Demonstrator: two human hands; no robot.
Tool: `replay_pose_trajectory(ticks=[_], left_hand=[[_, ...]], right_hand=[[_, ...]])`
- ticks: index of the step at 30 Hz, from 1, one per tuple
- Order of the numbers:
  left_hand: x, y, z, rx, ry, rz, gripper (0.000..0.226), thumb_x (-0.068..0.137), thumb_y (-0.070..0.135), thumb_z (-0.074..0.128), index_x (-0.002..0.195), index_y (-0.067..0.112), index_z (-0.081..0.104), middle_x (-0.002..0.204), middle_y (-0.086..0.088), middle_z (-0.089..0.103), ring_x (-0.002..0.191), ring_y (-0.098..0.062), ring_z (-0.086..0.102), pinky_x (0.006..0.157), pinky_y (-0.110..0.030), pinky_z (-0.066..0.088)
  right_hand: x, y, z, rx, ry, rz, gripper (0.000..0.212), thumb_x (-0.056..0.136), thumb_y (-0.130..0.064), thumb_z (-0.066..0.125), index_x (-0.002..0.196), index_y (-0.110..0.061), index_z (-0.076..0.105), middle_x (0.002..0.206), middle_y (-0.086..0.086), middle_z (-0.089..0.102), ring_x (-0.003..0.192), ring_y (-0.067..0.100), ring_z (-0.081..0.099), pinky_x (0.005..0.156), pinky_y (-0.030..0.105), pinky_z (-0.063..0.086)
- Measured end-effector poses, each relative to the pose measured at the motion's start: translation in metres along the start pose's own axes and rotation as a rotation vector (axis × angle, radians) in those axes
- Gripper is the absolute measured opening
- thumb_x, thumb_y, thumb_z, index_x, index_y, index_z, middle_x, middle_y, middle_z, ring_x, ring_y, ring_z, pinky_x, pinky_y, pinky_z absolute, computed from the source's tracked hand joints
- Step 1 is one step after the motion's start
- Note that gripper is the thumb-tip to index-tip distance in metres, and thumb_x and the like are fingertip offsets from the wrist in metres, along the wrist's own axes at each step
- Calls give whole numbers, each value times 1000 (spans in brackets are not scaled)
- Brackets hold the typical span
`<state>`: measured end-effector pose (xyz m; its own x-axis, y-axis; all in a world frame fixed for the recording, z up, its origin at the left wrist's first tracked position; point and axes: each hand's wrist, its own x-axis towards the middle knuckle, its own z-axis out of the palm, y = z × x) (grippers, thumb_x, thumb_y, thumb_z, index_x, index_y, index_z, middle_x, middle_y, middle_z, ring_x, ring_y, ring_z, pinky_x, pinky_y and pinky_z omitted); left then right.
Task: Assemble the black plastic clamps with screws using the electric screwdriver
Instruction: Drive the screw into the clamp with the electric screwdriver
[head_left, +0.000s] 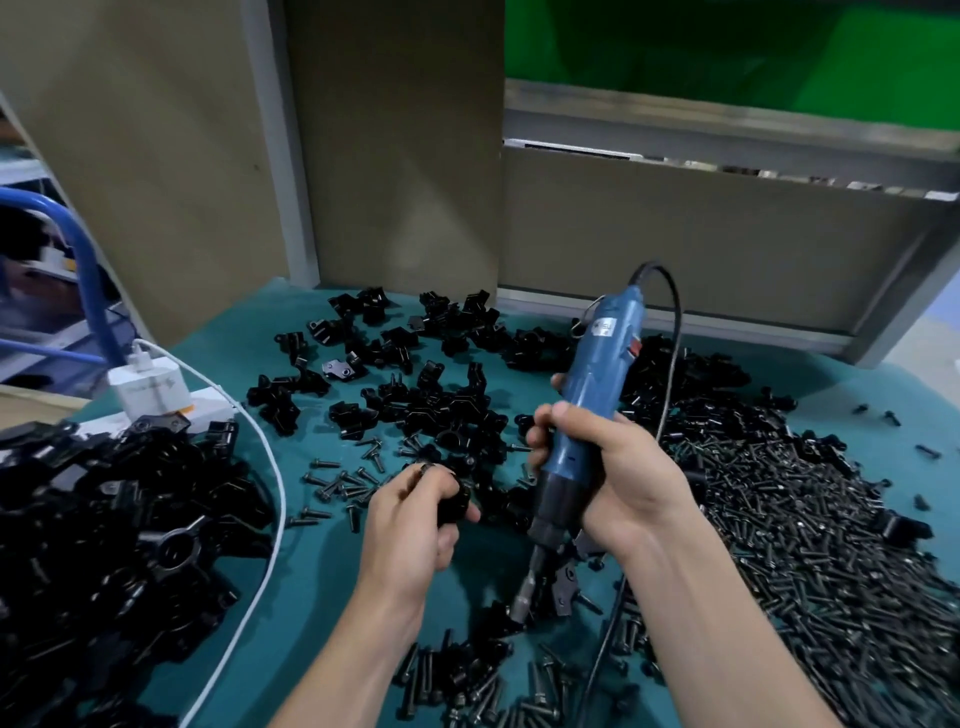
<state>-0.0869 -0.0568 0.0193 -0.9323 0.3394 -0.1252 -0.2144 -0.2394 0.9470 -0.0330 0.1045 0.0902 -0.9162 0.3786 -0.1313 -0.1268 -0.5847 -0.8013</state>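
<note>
My right hand (613, 478) grips the blue electric screwdriver (592, 395) around its body, tilted, with the bit (522, 605) pointing down and left at a black part on the cloth. A black clamp piece (454, 501) is closed in my left hand (415, 519), just left of the tool's black nose. Loose black clamps (441, 410) lie scattered across the middle of the teal table cloth (291, 436). A big heap of black screws (810, 525) covers the right side, and a few screws (337, 480) lie left of my left hand.
A large pile of black clamps (104, 535) fills the left foreground. A white power adapter (150, 387) with a white cable (270, 499) sits at the left. The screwdriver's black cord (670, 364) loops behind my right hand. Cardboard panels (395, 140) wall off the back.
</note>
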Motion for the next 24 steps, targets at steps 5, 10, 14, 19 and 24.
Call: replay_pose_trajectory(ticks=[5, 10, 14, 19, 24], left_hand=[[-2, -1, 4, 143, -25, 46, 17, 87, 17, 59, 72, 17, 51, 72, -12, 62, 47, -11, 38, 42, -21, 26], [-6, 0, 7, 248, -43, 85, 11, 69, 27, 60, 68, 20, 51, 68, 1, 46, 51, -9, 35, 44, -16, 28], [-6, -1, 7, 261, -48, 91, 14, 80, 17, 60, 69, 17, 51, 72, -9, 57, 47, -5, 44, 42, -15, 31], [-5, -1, 4, 261, -37, 105, 18, 91, 2, 56, 76, 10, 52, 75, -17, 58, 44, -4, 46, 41, -14, 29], [-5, 0, 3, 250, -26, 104, 25, 90, 4, 58, 69, 16, 55, 69, -14, 62, 45, -5, 43, 41, -15, 29]], right_hand=[[17, -10, 0, 59, 185, -150, 16, 92, -5, 69, 100, -13, 58, 64, 4, 60, 49, 18, 54, 50, 29, 51], [29, -12, -6, 247, 255, -241, 19, 91, 2, 64, 102, -12, 58, 63, 3, 57, 49, 16, 53, 49, 28, 49], [33, -11, -7, 296, 291, -312, 21, 90, 5, 61, 104, -11, 58, 63, 3, 55, 48, 16, 51, 49, 28, 47], [33, -9, -2, 320, 295, -333, 21, 90, 6, 60, 102, -11, 58, 61, 2, 55, 47, 16, 51, 49, 27, 47], [31, -9, 0, 323, 298, -374, 22, 89, 8, 59, 100, -11, 58, 62, 2, 55, 47, 16, 51, 49, 26, 47]])
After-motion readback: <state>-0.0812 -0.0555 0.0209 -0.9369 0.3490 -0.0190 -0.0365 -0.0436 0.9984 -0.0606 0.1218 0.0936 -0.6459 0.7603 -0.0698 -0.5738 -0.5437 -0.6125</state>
